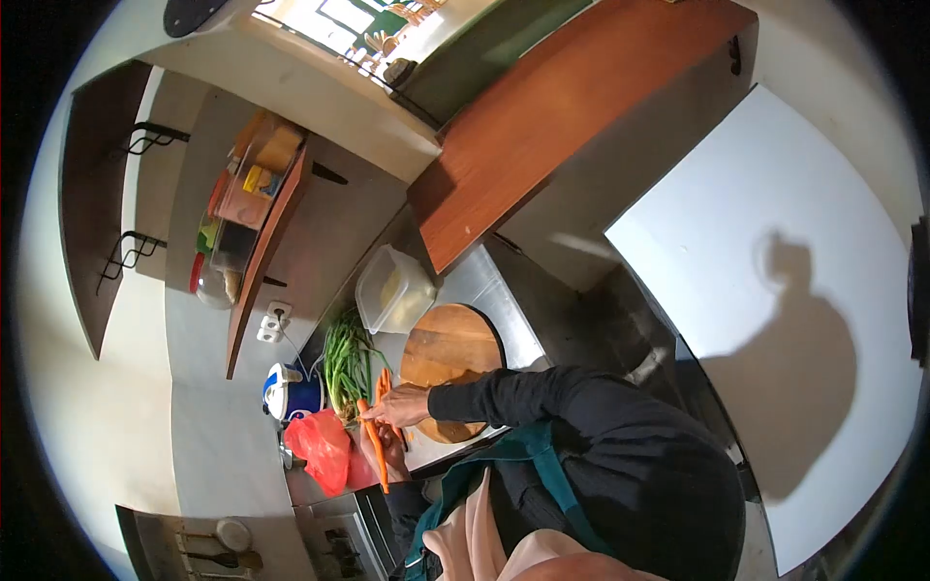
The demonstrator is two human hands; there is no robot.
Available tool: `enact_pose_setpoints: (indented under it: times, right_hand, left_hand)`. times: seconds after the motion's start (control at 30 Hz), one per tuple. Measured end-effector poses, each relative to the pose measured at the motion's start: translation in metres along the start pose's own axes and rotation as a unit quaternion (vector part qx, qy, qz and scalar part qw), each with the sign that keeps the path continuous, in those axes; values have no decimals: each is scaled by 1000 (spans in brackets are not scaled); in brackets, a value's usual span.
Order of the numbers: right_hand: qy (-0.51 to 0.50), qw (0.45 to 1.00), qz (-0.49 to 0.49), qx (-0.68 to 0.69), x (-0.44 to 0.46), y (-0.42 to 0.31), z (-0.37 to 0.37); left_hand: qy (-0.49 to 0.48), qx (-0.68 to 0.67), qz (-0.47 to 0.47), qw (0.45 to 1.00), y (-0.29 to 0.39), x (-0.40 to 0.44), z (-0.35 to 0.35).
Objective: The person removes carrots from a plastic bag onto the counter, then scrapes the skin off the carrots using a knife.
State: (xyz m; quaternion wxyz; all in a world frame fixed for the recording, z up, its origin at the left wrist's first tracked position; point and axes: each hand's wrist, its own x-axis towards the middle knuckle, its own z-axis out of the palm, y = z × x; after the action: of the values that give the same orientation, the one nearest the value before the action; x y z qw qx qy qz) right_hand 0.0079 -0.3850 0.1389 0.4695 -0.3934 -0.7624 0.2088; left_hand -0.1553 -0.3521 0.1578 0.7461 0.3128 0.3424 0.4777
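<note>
A peeled-looking orange carrot [375,453] is gripped in my left hand [391,451], its narrow end pointing toward me. My right hand [401,407] is closed at the carrot's upper end, fingers bent against it; whatever it holds is too small to make out. More carrots [384,381] lie just beyond my right hand. Under my right wrist is a round wooden cutting board [450,349]. Spring onions [347,363] lie to the left of the carrots. Beside my left hand sits a crumpled red plastic bag [322,451].
A clear plastic tub [395,290] with pale contents stands behind the board. Near the wall are a blue-and-white container [293,392] and a socket [274,321] with a cord. A shelf [266,257] holds jars and boxes. A large white panel [746,232] stands to the right.
</note>
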Motion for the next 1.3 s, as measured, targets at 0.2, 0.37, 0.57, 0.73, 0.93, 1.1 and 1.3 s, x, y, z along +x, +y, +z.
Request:
enact_pose_setpoints:
  times: [0.2,0.37,0.57,0.73,0.93,1.1,1.3]
  right_hand:
    - [33,998,-44,13,6,15,17]
    - [29,999,-13,8,5,10,20]
    - [27,999,20,38,5,11,26]
    - [-17,999,32,-17,16,41,35]
    - [-79,971,97,203,7,50,37]
    - [-65,965,207,148,27,90,59]
    - [-113,879,408,220,59,55,69]
  left_hand:
    - [-1,26,3,1000,4,11,-22]
    - [13,59,28,998,4,14,-37]
    - [11,57,33,998,-4,11,-39]
    - [-12,57,4,998,-16,9,-39]
    - [90,82,58,991,-25,0,-45]
    - [197,203,-13,959,-46,9,-92]
    - [152,181,-42,971,-61,23,-114]
